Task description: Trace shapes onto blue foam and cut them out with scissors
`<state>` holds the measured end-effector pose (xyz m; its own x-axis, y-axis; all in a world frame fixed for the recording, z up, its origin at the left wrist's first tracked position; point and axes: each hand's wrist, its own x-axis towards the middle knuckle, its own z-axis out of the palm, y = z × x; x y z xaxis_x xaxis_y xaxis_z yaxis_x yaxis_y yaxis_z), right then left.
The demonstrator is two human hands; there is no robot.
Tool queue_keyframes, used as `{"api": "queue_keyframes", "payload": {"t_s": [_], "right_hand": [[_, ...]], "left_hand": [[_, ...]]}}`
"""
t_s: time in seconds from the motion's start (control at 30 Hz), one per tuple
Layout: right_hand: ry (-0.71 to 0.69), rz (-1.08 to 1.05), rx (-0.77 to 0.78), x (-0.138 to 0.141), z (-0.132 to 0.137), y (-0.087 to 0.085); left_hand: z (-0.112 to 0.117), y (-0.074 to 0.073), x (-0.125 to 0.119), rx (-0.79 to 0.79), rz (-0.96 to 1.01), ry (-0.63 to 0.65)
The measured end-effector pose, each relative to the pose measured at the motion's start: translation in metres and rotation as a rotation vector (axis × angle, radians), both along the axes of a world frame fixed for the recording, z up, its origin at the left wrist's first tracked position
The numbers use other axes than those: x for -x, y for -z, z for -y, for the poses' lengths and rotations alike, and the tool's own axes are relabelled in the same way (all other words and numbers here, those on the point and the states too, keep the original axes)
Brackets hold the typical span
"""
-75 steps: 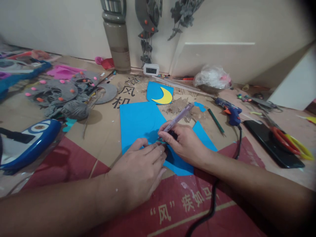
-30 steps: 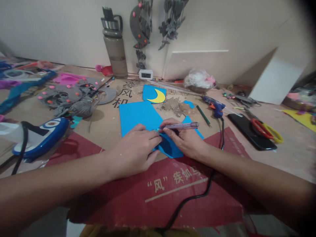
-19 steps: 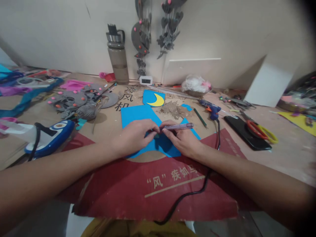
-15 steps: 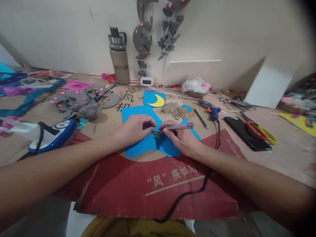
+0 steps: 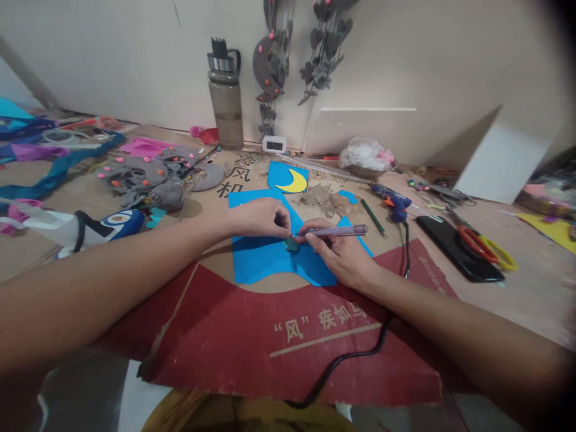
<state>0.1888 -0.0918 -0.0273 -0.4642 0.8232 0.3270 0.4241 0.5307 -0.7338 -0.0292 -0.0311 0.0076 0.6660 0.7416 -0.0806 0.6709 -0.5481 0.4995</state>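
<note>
Gripping a purple pen [image 5: 339,231] in the right hand [image 5: 336,249], fingers closed round it, tip right by a little teal cutout [image 5: 291,245]. Left hand [image 5: 261,216] is curled, fingertips at the cutout; can't tell if it's pinching. Cutout's on the blue sheet [image 5: 261,258], near the middle of the bench's [image 5: 540,288] front edge.

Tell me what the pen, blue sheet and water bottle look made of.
Pen: probably plastic, glossy, being translucent purple. Blue sheet: foam or card, matte; its flat, even colour and clean-cut edges leave either open. Water bottle: likely tinted plastic, smooth; a level line shows through its wall.
</note>
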Motion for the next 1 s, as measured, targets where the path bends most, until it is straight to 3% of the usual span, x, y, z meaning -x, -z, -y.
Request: {"api": "queue_keyframes", "payload": {"t_s": [0.43,0.63,0.83,1.0], "right_hand": [[0.011,0.047,-0.013,-0.003,0.001,0.002],[0.038,-0.079,0.012,-0.004,0.004,0.002],[0.089,-0.032,-0.036,-0.002,0.006,-0.008],[0.072,-0.077,0.018,-0.003,0.006,-0.006]], "left_hand": [[-0.009,0.014,-0.002,0.017,0.027,-0.025],[-0.009,0.012,-0.005,0.054,-0.018,-0.065],[-0.007,0.011,-0.005,0.08,0.001,-0.08],[-0.008,0.012,-0.004,0.066,-0.002,-0.082]]}}
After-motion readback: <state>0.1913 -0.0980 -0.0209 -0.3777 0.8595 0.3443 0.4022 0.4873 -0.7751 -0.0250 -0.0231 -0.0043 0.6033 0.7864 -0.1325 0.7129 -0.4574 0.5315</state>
